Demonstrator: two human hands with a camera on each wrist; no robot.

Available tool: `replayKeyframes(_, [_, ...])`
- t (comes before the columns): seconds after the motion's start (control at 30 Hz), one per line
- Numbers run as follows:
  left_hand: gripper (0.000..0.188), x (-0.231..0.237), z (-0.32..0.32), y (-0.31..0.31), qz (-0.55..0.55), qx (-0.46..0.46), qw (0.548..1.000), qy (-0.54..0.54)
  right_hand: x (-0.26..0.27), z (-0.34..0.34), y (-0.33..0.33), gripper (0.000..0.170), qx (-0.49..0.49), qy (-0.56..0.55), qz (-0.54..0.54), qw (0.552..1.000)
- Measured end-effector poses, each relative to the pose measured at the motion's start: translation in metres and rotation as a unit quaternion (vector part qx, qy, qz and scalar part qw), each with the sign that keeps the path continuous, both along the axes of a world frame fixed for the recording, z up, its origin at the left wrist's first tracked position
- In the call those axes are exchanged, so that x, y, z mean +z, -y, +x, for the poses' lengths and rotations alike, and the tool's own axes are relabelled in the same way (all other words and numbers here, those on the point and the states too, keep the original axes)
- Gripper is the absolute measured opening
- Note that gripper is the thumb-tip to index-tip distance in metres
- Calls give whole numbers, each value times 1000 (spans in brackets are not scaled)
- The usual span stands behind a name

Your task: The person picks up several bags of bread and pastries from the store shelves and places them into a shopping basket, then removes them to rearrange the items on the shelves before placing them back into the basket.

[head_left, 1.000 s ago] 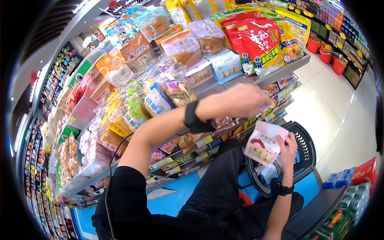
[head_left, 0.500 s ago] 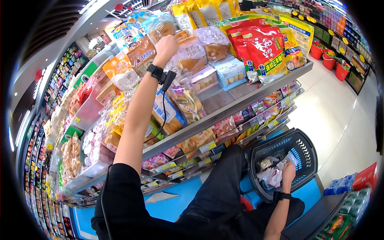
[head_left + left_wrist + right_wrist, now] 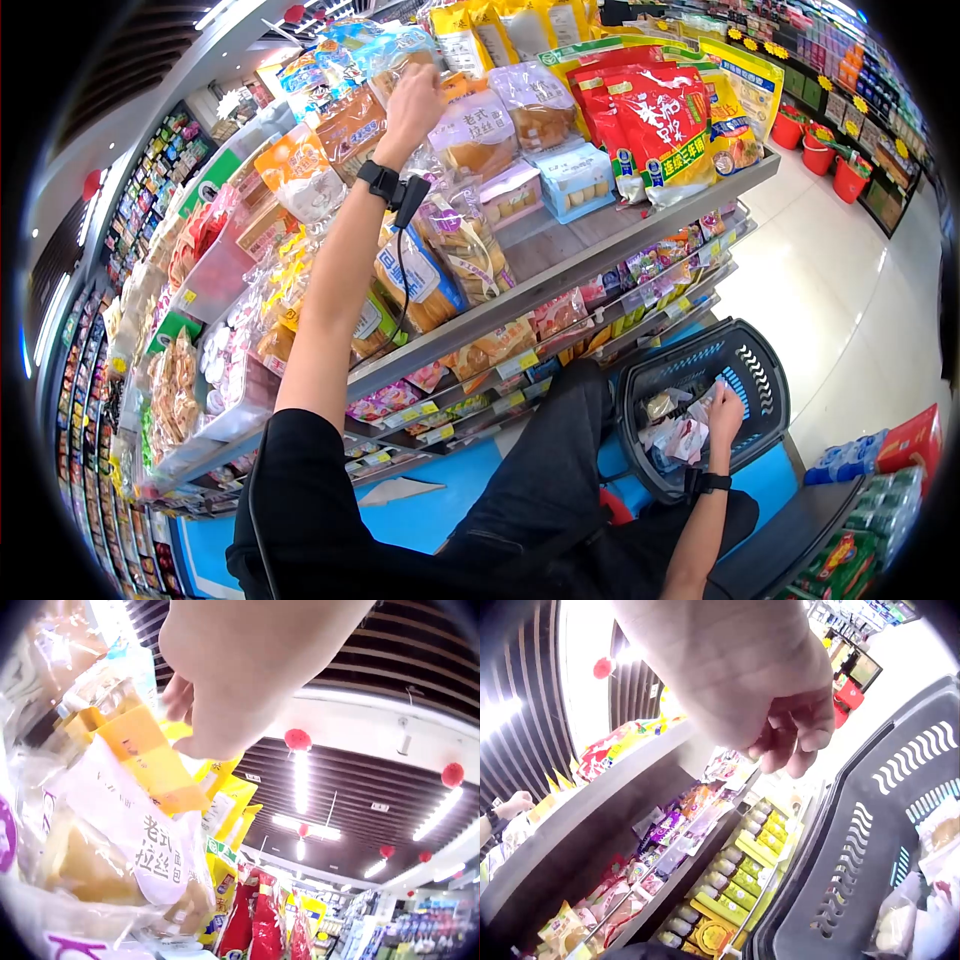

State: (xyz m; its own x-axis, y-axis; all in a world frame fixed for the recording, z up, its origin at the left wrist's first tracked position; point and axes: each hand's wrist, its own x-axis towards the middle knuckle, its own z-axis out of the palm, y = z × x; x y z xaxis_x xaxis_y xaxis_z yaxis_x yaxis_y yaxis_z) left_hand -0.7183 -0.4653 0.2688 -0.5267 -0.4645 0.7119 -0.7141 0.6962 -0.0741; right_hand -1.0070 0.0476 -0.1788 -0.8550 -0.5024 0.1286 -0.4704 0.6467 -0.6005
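My left hand (image 3: pixel 412 108) reaches over the upper shelf, among bagged breads. In the left wrist view its bent fingers (image 3: pixel 178 699) hang right at the top of an orange bread packet (image 3: pixel 150 754), thumb apart from them. In front of that stands a lilac bread bag (image 3: pixel 470 132); a blue bread bag (image 3: pixel 395 52) lies just behind the hand. My right hand (image 3: pixel 725 412) hovers over the black shopping basket (image 3: pixel 765 440), fingers loosely curled with nothing in them. Inside the basket lie a pink-and-white package (image 3: pixel 684 440) and other clear-wrapped packs (image 3: pixel 895 921).
Red bags (image 3: pixel 655 125) stand at the shelf's right end, beside a blue box-shaped pack (image 3: pixel 573 182). Lower shelves (image 3: pixel 585 330) hold small snacks. Red buckets (image 3: pixel 820 155) stand across the aisle. Stacked drink packs (image 3: pixel 880 505) are at the lower right.
The pink-and-white package left my right hand and now lies in the basket. My left hand moved from the shelf's front right to the breads farther back, then slightly onward.
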Motion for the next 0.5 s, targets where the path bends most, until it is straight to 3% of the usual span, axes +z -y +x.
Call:
replayKeyframes(0.03, [41,3,-1,-1,92,-36,994,49,-2,-1,-2,31,7,8,29,1000])
replayKeyframes(0.13, [47,-19,-2,-4,77,-27,992,100,-13,1,0,26,-9,68,-128,989])
replayKeyframes(0.17, [50,-36,0,22,30,-36,996,72,-14,2,1,26,-9,108,-185,977])
replayKeyframes(0.27, [48,-37,1,-1,-89,31,995,22,4,5,-4,25,5,115,-113,987])
replayKeyframes(0.3, [39,-35,-2,5,-205,36,978,-21,11,5,-5,27,13,37,-54,998])
replayKeyframes(0.4, [31,-6,-10,-41,95,19,995,11,9,0,-7,33,6,37,-27,999])
replayKeyframes(0.43, [32,-16,-11,-30,106,-85,989,58,8,0,-6,36,5,37,-72,997])
replayKeyframes(0.5, [34,-23,-13,-32,127,-100,980,117,4,0,-4,42,-2,37,-162,986])
